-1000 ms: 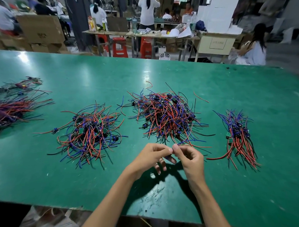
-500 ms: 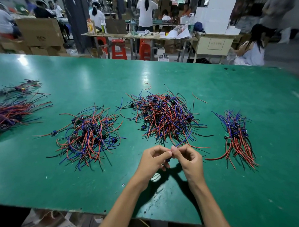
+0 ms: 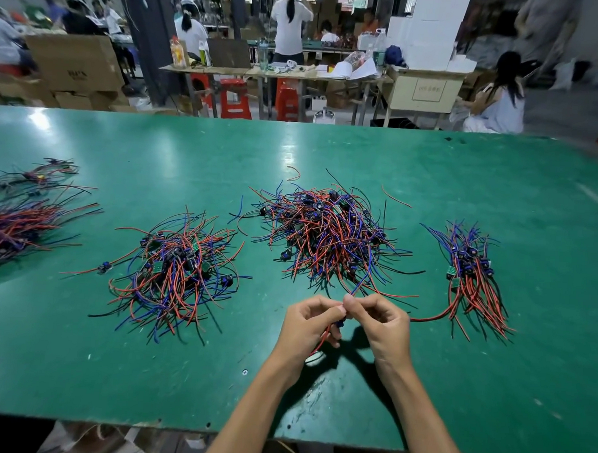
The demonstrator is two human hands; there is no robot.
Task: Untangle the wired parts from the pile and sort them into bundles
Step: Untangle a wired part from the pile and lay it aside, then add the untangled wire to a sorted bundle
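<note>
Between the two hands, a wired part with red and blue leads is pinched above the green table: the left hand has its fingers curled round the red lead trailing below, and the right hand pinches the leads with thumb and forefinger, the fingertips of both hands touching. Just beyond the hands lies the tangled pile, one of its leads running down to the fingertips. Off to the right of the right hand lies a sorted bundle, wires roughly parallel. Left of the left hand sits another tangled heap, and farther left, more bundles.
</note>
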